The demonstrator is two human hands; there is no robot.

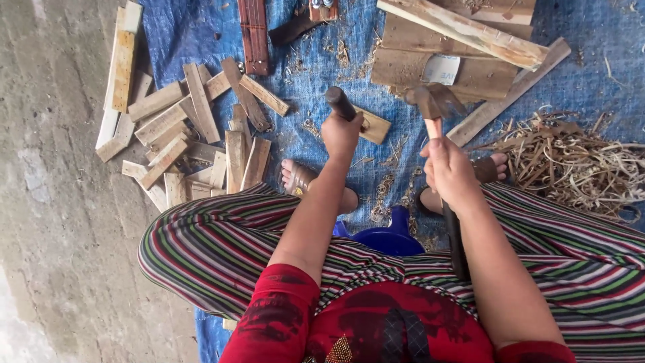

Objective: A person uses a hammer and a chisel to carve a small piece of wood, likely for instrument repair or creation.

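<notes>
Landmark: the small wood block, lying flat on the blue tarp just ahead of the person's feet.

Left hand: the left hand is closing round a dark chisel-like handle, holding it upright with its lower end at the block's near edge, apparently so the tool stays steady for a blow.

Right hand: the right hand is gripping the hammer partway up its wooden shaft, well right of the block; the rusty head is hanging raised above the tarp, level with the tool's top.

Cut pieces: a heap of short wood slats is sitting left of the block, seemingly kept clear of the striking spot.

Raw stock: long boards are lying beyond and right of the block, within reach.

Waste: curled shavings are piling far right of the block.

Seat: a blue stool is showing between the knees, nearer than the block, keeping the person low over it.
</notes>
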